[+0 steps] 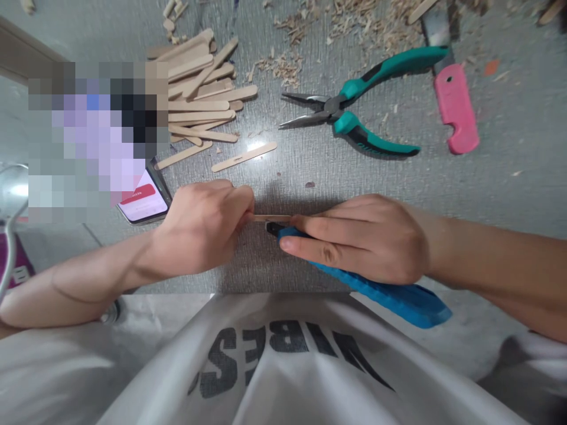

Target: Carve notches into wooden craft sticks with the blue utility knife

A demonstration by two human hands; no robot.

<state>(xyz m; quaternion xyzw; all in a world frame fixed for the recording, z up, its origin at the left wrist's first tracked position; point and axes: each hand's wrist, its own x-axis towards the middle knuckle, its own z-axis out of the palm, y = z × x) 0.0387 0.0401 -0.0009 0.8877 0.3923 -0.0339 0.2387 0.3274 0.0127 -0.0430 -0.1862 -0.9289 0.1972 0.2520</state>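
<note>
My left hand (pixel 206 221) is closed around one end of a wooden craft stick (pixel 271 218), which is turned edge-on above the table. My right hand (pixel 367 239) grips a blue utility knife (pixel 390 295), its black tip touching or very near the stick's underside. The right fingertips reach the stick's other end; whether they pinch it I cannot tell. How far the blade is out is hidden. Just beyond my hands lies a loose craft stick (pixel 244 157) with a small dark slit in its middle.
A heap of craft sticks (pixel 201 106) lies at the back left, near a phone (pixel 144 198). Green-handled needle-nose pliers (pixel 332 109) lie spread at the back right, beside a pink-handled knife (pixel 456 106). Wood shavings (pixel 358 23) litter the far table. The near table edge meets my shirt.
</note>
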